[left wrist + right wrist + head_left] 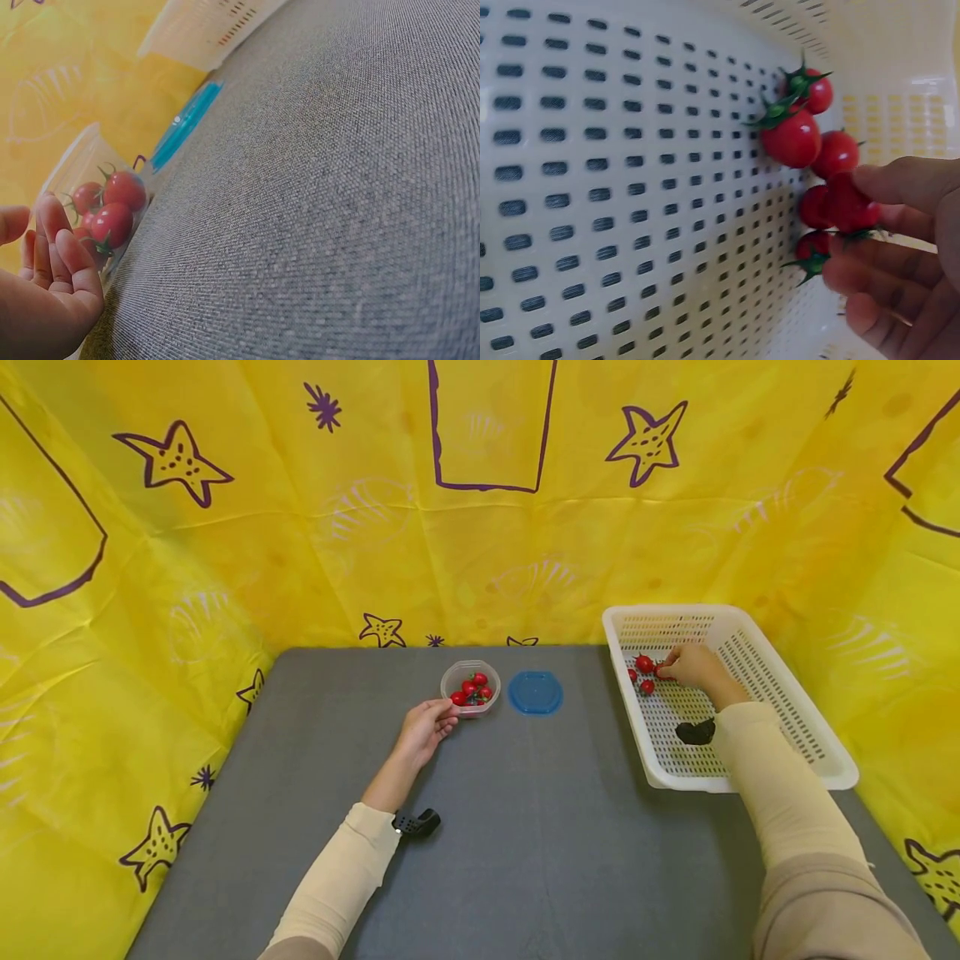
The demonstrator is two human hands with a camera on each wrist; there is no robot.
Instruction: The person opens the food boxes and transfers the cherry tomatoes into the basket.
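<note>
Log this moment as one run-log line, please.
right hand: pinches cherry tomato in white basket | left hand: open, touches clear tub of tomatoes | blue lid: beside tub

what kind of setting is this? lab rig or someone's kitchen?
Likely a staged recording booth, not a kitchen: a yellow starfish-print sheet walls in a grey cloth-covered table on three sides. The only props are a white perforated basket, a clear tub of cherry tomatoes and its blue lid.

It looks like a staged recording booth, not a home: a grey felt table [525, 827] boxed in on three sides by a creased yellow cloth [300, 552] printed with purple starfish, cameras strapped to both wrists.
</note>
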